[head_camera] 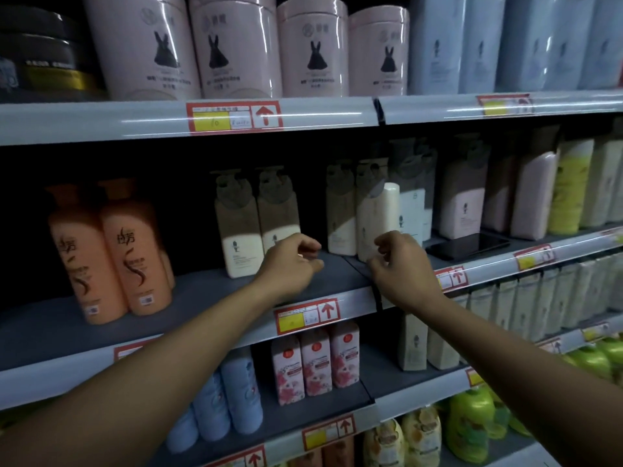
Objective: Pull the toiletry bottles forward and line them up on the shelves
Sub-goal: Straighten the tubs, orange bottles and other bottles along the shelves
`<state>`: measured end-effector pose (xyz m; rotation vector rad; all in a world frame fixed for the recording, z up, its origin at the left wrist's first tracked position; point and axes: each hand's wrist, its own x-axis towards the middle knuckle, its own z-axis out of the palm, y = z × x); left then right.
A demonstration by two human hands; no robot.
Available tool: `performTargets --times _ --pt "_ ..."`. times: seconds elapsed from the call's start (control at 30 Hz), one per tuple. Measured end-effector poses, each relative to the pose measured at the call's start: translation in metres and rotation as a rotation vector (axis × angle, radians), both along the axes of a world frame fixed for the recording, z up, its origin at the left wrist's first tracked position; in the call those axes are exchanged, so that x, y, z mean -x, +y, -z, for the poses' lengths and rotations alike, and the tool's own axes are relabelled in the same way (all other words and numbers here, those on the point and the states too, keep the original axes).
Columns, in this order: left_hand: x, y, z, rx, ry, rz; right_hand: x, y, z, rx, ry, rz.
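Note:
On the middle shelf stand two cream pump bottles set back from the edge, and further right another cream pair with a capped cream bottle. My left hand hovers over the shelf just in front of the second cream bottle, fingers loosely curled, holding nothing. My right hand is in front of the capped bottle, fingers curled and apart, also holding nothing. Two orange bottles stand at the left, nearer the front.
A dark phone lies flat on the shelf right of my right hand. Pink and yellow bottles fill the right side. Pink rabbit-print tubs stand above. Floral pink, blue and green bottles occupy the lower shelves.

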<state>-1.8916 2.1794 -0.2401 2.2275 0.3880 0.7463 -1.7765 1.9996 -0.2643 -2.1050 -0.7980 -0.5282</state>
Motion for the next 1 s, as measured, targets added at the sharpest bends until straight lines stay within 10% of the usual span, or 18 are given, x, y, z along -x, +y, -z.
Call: performTargets --times 0.53,0.77,1.0 --pt "-0.129 0.017 0.005 0.094 0.125 -0.133 -0.048 0.001 0.015 -0.189 0.026 0.06" --pt "-0.163 0.026 0.007 0.605 -0.16 0.035 -0.058 0.019 0.016 -0.201 0.043 0.12" --pt "-0.156 0.025 0.01 0.397 -0.114 -0.072 -0.062 0.02 0.015 -0.223 0.057 0.133"
